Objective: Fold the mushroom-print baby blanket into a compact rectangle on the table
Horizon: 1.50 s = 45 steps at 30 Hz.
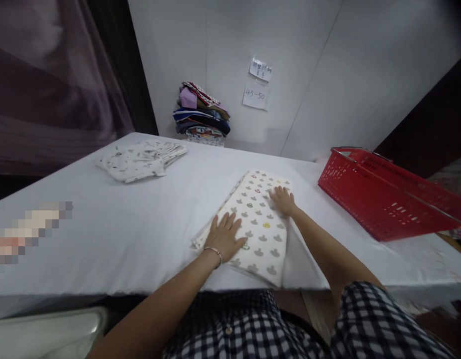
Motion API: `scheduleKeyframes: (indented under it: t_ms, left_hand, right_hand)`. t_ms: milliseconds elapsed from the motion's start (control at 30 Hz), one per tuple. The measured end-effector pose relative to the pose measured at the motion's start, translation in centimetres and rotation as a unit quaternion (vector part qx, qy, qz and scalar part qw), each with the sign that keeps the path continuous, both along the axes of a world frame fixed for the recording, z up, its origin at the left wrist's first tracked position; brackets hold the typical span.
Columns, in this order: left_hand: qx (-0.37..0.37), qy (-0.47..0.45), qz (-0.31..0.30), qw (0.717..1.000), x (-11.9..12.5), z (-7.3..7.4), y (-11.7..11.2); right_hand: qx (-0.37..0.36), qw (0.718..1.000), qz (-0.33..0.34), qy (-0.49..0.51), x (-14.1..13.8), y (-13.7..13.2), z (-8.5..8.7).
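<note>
A folded cream cloth with a grey printed pattern lies on the white table, close to its near edge. My left hand rests flat on the cloth's left side, fingers spread, a thin bracelet at the wrist. My right hand lies flat on the cloth's far right part, fingers stretched out. Neither hand holds anything.
A red plastic basket stands at the table's right. A folded white patterned garment lies at the far left. A stack of colourful folded clothes sits against the wall, below two paper notes. A dark curtain hangs at the left.
</note>
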<state>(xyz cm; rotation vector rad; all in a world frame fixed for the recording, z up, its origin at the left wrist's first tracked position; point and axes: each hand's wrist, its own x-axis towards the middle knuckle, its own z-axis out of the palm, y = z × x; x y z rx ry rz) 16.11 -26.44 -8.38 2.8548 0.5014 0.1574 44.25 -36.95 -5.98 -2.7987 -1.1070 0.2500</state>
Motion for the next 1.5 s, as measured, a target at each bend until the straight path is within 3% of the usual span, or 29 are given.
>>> scheduleKeyframes:
  t_ms: [167, 333, 467, 600, 800, 933, 1067, 1167, 1300, 1400, 1500]
  left_hand:
    - [-0.01, 0.021, -0.003, 1.0, 0.1, 0.5, -0.1]
    - [-0.007, 0.023, 0.0, 1.0, 0.3, 0.6, -0.2]
    - [-0.013, 0.027, -0.005, 1.0, 0.3, 0.6, -0.3]
    - [-0.021, 0.034, -0.008, 0.999, 0.5, 0.9, -0.3]
    - [-0.095, 0.052, -0.008, 0.994, -0.4, 2.3, 1.7]
    - [-0.078, 0.053, 0.031, 0.995, -3.3, 1.9, 4.3]
    - [-0.066, 0.002, 0.022, 0.998, -5.4, 1.4, 5.8]
    - [-0.091, -0.003, 0.072, 0.993, -5.3, 1.9, 6.2]
    - [-0.155, 0.022, 0.142, 0.977, -3.3, 3.0, 6.4]
    - [-0.164, 0.03, 0.155, 0.974, -1.3, 3.4, 6.6]
    - [-0.168, 0.034, 0.162, 0.972, 1.0, 3.4, 7.2]
  right_hand:
    - [0.004, 0.997, 0.07, -0.006, -5.5, -3.5, -1.4]
    - [-0.014, 0.998, 0.058, -0.006, -8.0, -4.4, -0.6]
    - [-0.003, 0.994, 0.111, -0.024, -10.9, -5.4, -0.6]
    - [-0.009, 0.993, 0.115, 0.005, -12.8, -6.3, -0.8]
    - [0.123, 0.978, 0.161, 0.049, -14.5, -9.3, -0.2]
    - [0.164, 0.955, 0.235, 0.082, -16.8, -12.6, -0.4]
    - [0.205, 0.941, 0.249, 0.102, -17.6, -15.1, -1.1]
    - [0.282, 0.933, 0.199, 0.098, -16.4, -15.9, -2.2]
    - [0.392, 0.912, -0.008, 0.123, -12.9, -15.4, -2.7]
    - [0.456, 0.848, -0.142, 0.231, -10.0, -13.9, -1.8]
    - [0.505, 0.77, -0.215, 0.326, -7.1, -11.9, -0.8]
